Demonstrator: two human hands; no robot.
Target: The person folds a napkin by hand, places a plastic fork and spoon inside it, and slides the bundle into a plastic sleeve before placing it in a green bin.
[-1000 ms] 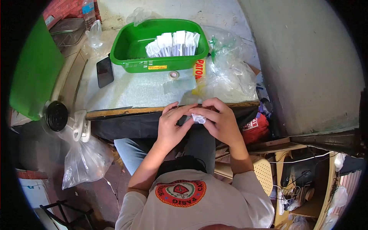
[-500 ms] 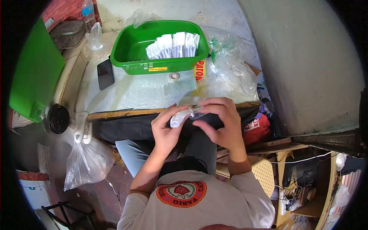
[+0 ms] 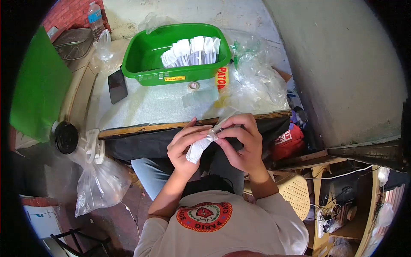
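Note:
A small white packet (image 3: 198,150) in clear plastic is held over my lap, just in front of the table edge. My left hand (image 3: 182,147) is closed around its side, with the lower end sticking out below the fingers. My right hand (image 3: 243,143) pinches the gathered clear plastic (image 3: 222,120) at the packet's upper end, and a loose flap of it rises past the fingers. Behind them on the table stands a green basin (image 3: 147,77) with several similar white packets (image 3: 192,51) lined up inside.
A phone (image 3: 117,86), a tape roll (image 3: 193,85) and a clear plastic sheet (image 3: 200,98) lie on the table (image 3: 141,107). Crumpled plastic bags (image 3: 259,81) cover its right side. At the left, a plastic bag (image 3: 102,188) hangs from a white clip (image 3: 94,147). A grey wall (image 3: 338,77) bounds the right.
The right thumb and fingers have closed together on the plastic. The packet has tilted, its lower end now pointing further down, and the plastic flap stands up higher.

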